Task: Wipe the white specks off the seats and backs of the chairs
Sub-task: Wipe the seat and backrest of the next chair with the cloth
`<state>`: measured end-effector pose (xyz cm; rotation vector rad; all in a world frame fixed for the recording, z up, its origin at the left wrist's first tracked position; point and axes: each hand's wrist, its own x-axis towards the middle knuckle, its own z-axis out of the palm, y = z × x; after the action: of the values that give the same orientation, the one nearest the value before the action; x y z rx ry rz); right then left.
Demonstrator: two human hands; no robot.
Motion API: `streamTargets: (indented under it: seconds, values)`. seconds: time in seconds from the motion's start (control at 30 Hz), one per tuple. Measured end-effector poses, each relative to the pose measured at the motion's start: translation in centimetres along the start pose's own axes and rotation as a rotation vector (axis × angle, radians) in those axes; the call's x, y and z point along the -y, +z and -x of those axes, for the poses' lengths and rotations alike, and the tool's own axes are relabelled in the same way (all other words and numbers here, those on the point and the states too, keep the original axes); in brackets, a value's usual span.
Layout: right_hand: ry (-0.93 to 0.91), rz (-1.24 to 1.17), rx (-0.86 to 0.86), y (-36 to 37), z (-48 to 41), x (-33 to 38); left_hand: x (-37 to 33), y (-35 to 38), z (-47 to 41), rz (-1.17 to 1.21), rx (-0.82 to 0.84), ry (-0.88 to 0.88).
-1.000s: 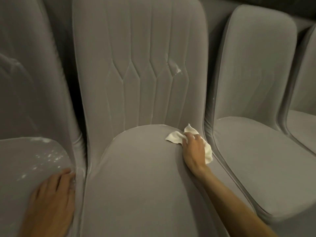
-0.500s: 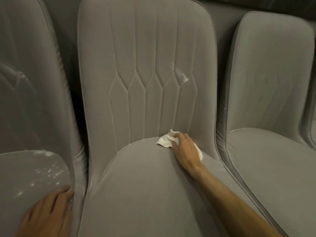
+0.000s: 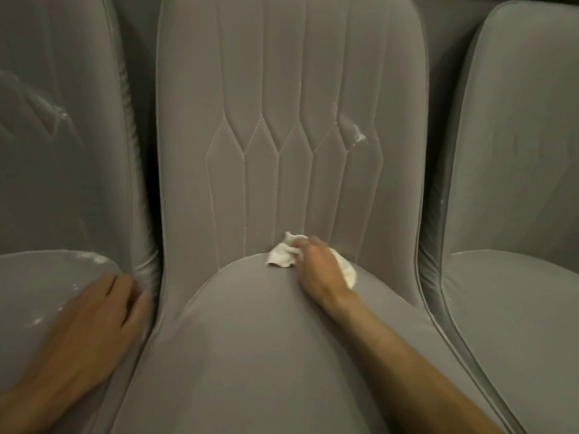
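Note:
A grey velvet chair (image 3: 282, 151) with a stitched back fills the middle. My right hand (image 3: 319, 267) holds a crumpled white cloth (image 3: 282, 255) against the crease where seat meets back. A white smear (image 3: 360, 137) marks the back's upper right. My left hand (image 3: 94, 317) rests flat on the seat of the left chair (image 3: 37, 283), whose seat carries white specks (image 3: 94, 256).
A third grey chair (image 3: 517, 183) stands to the right, close against the middle one, with a faint white line along its seat's rear edge. Narrow dark gaps separate the chair backs.
My right hand slid the cloth leftward along the seat's rear crease, from its right end toward the middle. The view shifted right and closer; my left hand stays on the left seat.

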<state>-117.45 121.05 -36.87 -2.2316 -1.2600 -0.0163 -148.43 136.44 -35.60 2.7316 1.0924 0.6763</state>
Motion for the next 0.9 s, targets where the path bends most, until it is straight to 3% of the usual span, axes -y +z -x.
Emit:
streamTargets:
  seconds: [0.17, 0.27, 0.4, 0.47, 0.57, 0.63, 0.73, 0.9]
  values:
    - [0.201, 0.003, -0.135, 0.7, -0.2, 1.0, -0.6, 1.0, -1.1, -0.086, -0.057, 0.053]
    - [0.059, -0.169, -0.052, 4.2, -0.9, 6.7, 0.3, 1.7, -1.4, -0.069, -0.078, 0.076]
    - [-0.178, -0.114, 0.091, 4.7, 0.3, 7.3, 0.3, 1.6, -1.0, -0.057, -0.083, 0.138]
    - [-0.080, 0.013, 0.080, 2.2, 0.4, 3.6, 0.4, 1.2, -1.0, -0.068, -0.073, 0.169]
    - [0.156, 0.114, -0.079, -1.4, 1.3, -2.0, 0.7, 1.4, -1.1, -0.082, -0.076, 0.203]
    - [0.214, 0.149, -0.159, -1.1, 1.6, -2.1, 1.1, 1.9, -1.2, -0.103, -0.096, 0.209]
    - [0.251, 0.014, -0.198, 2.0, -0.2, 2.6, 1.6, 2.6, -1.4, -0.132, -0.130, 0.245]
    - [-0.139, -0.082, 0.025, 5.9, 1.2, 10.2, 2.5, 2.6, -1.5, -0.092, -0.117, 0.282]
